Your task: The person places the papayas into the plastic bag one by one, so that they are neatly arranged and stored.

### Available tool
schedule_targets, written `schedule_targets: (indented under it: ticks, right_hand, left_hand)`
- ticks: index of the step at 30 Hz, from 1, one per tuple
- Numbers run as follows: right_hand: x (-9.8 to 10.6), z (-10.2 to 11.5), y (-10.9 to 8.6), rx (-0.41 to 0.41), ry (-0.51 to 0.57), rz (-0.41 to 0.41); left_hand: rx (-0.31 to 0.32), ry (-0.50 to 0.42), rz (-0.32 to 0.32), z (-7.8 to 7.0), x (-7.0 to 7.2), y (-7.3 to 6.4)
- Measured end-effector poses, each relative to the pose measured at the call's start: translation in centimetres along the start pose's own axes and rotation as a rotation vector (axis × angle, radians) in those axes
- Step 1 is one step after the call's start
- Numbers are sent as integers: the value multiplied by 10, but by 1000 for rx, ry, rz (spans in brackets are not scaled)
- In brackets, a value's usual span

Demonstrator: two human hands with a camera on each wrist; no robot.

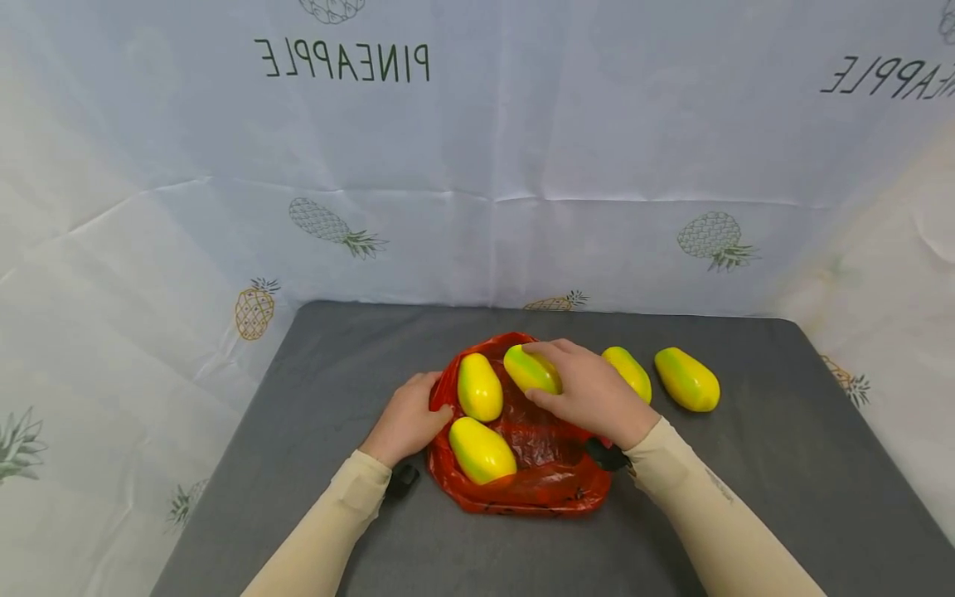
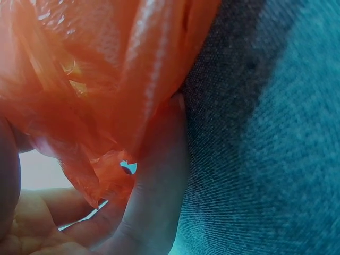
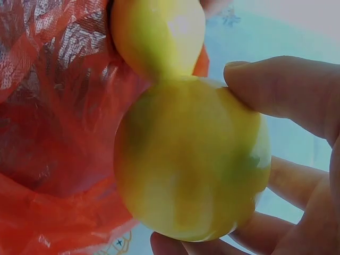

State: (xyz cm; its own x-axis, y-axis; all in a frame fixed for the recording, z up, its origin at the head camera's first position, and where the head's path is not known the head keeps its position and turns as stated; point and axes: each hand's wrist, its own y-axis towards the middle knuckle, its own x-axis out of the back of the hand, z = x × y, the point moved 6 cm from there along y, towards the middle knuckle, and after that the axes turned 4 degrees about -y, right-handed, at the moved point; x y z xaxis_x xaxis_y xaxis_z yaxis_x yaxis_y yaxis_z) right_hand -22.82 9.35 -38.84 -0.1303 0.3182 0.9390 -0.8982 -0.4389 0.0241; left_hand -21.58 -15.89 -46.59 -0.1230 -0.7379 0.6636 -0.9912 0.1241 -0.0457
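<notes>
A red plastic bag (image 1: 540,493) lies with its mouth spread wide on the dark grey table. My left hand (image 1: 412,419) grips the bag's left rim, thumb over the edge and fingers outside; thin red plastic (image 2: 106,127) bunches between them in the left wrist view. Inside the bag are two yellow-green papayas, one higher (image 1: 479,387) and one lower (image 1: 482,452). With thumb and fingers round its sides, my right hand (image 1: 597,390) holds another papaya (image 1: 530,370) over the bag's opening. Its rounded end (image 3: 191,164) faces the right wrist camera.
Right of the bag, two more papayas lie on the table (image 1: 753,497), one (image 1: 628,373) partly behind my right hand and one (image 1: 687,380) farther right. A white cloth (image 1: 477,149) with pineapple prints hangs along the table's back edge and both sides.
</notes>
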Motion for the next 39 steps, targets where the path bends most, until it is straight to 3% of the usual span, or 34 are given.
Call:
schedule_targets:
  ticks: [15,39]
  right_hand:
    - [-16,3,20,19,-80,44]
    - [-42,4,40,7,-51,95]
  left_hand:
    - [-24,19,10,1,-2,1]
    - [-43,22,-8,2,-1,0]
